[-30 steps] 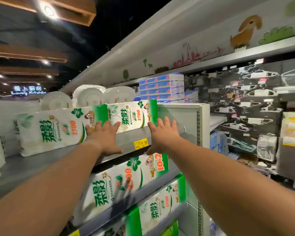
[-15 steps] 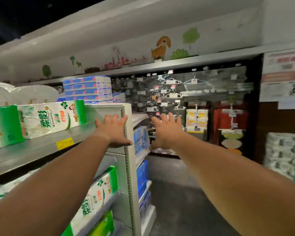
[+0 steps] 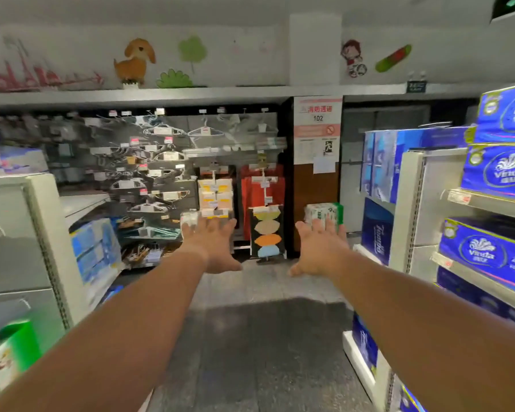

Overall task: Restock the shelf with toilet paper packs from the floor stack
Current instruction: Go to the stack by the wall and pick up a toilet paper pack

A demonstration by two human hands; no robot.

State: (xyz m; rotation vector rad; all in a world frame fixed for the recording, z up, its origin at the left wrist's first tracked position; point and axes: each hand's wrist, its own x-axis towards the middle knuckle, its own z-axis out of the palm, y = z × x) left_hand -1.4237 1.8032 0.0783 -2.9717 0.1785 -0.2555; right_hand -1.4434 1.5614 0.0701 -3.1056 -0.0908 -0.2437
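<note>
Both arms stretch out in front of me down the aisle. My left hand (image 3: 213,246) is open with fingers spread and holds nothing. My right hand (image 3: 320,248) is open as well, palm down, in the air above the floor. Far down the aisle stands a white and green stack of toilet paper packs (image 3: 323,214), partly hidden behind my right fingers. At the lower left corner a green and white toilet paper pack (image 3: 5,355) shows on the grey shelf unit (image 3: 42,233).
Blue Vinda tissue packs (image 3: 500,171) fill the shelves on the right. A wall of hangers (image 3: 158,171) and hanging goods closes the aisle's end, beside a brown pillar (image 3: 315,203) with notices. Grey floor (image 3: 259,337) runs between the two shelf units.
My view has swung right, away from the green and white packs on the left shelf, toward the aisle. Both hands have left the shelf and now hover in the air.
</note>
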